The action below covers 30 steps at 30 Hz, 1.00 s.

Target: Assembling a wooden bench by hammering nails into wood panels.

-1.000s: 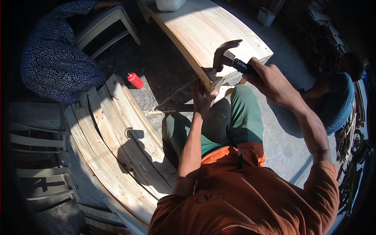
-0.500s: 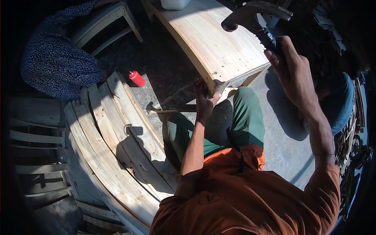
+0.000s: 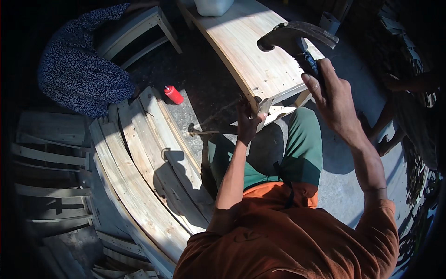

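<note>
My right hand (image 3: 332,100) is raised near the table's right edge, closed round the handle of a claw hammer (image 3: 297,35). The hammer's dark head stands above the tabletop, touching nothing. At the near corner of the light wooden table (image 3: 258,51), my left hand (image 3: 248,123) grips the table leg (image 3: 264,109) just below the top. Its thumb shows on the near side, while the other fingers are in shadow and partly hidden. Small dark nail marks dot the tabletop close to this corner.
Beside my left leg lie long pale boards (image 3: 144,158). A red squeeze bottle (image 3: 173,94) and another hammer (image 3: 200,131) are beyond them. A white container (image 3: 213,7) rests on the table. One person in patterned clothing (image 3: 88,69) sits far left; another person's legs (image 3: 388,123) are at right.
My right hand and the hammer have come down a little and leftward. My left hand stays at the table corner. The person at right has shifted, and the whole view has swung slightly.
</note>
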Tool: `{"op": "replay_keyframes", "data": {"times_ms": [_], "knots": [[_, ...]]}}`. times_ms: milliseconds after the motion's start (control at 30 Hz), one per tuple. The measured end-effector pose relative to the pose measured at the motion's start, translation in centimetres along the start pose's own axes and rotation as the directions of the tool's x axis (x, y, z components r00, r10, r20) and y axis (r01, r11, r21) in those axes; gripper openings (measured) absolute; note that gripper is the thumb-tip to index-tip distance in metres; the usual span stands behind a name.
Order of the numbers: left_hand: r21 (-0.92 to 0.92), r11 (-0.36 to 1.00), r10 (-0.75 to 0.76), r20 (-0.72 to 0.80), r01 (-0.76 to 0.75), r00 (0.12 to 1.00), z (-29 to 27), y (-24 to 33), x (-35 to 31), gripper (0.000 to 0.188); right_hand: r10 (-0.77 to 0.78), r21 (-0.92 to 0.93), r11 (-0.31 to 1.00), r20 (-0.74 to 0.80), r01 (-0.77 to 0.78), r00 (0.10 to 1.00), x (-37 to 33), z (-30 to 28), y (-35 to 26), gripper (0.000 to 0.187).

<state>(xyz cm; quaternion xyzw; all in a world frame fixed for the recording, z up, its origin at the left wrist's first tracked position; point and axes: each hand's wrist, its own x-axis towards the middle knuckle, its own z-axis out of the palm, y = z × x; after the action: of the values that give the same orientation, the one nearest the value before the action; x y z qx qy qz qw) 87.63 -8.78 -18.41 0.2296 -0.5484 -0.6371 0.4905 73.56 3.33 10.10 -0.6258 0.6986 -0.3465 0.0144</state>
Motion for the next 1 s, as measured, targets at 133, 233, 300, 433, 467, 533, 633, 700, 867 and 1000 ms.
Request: {"op": "replay_keyframes", "data": {"times_ms": [133, 233, 300, 433, 467, 533, 633, 700, 867, 1000], "knots": [[0.04, 0.998, -0.043, -0.026, 0.044, 0.999, 0.3, 0.0, 0.1, 0.081, -0.07, 0.124, 0.99, 0.006, 0.068, 0.998, -0.2, 0.5, 1.4, 0.024], [0.228, 0.973, -0.044, -0.013, 0.046, 0.999, -1.2, -0.2, 0.3, 0.084, -0.061, -0.008, 0.998, 0.27, 0.065, 0.961, -0.7, 1.6, 2.8, 0.021], [0.03, 0.985, -0.17, 0.002, 0.17, 0.985, 1.1, 0.2, 0.0, 0.089, -0.072, -0.042, 0.995, 0.344, 0.092, 0.936, -1.0, 2.6, 5.3, 0.023], [-0.014, 0.985, -0.171, -0.011, 0.171, 0.985, 1.2, 1.4, 0.3, 0.08, -0.102, 0.092, 0.993, 0.271, 0.08, 0.957, 0.5, 0.4, 4.1, 0.024], [-0.054, 0.983, -0.176, -0.021, 0.175, 0.984, 0.6, 1.0, 0.2, 0.078, -0.099, 0.118, 0.99, 0.22, 0.075, 0.97, 1.0, -0.4, 3.5, 0.023], [0.04, 0.982, -0.182, -0.024, 0.183, 0.983, -0.1, 0.7, 0.0, 0.076, -0.081, 0.253, 0.966, 0.132, 0.045, 0.988, 1.6, -1.3, 2.8, 0.027], [-0.082, 0.979, -0.191, -0.031, 0.188, 0.981, 1.1, 0.6, -0.1, 0.075, -0.158, 0.223, 0.968, 0.173, 0.118, 0.972, 1.7, -1.2, 4.3, 0.041], [0.016, 0.983, -0.181, -0.059, 0.182, 0.982, 0.9, 0.9, 0.2, 0.074, -0.158, 0.267, 0.96, 0.256, 0.087, 0.954, 1.9, -0.3, 4.8, 0.037], [0.276, 0.939, -0.182, -0.105, 0.204, 0.978, -0.7, -1.5, -2.1, 0.052, 0.023, 0.094, 0.992, 0.51, -0.082, 0.86, 1.8, 1.7, 4.8, 0.027], [-0.867, 0.385, -0.767, -0.11, 0.316, 0.632, 1.0, -1.8, -1.4, 0.05, 0.14, -0.04, 0.99, 0.491, -0.138, 0.86, 0.8, 2.2, 5.0, 0.029]]}}
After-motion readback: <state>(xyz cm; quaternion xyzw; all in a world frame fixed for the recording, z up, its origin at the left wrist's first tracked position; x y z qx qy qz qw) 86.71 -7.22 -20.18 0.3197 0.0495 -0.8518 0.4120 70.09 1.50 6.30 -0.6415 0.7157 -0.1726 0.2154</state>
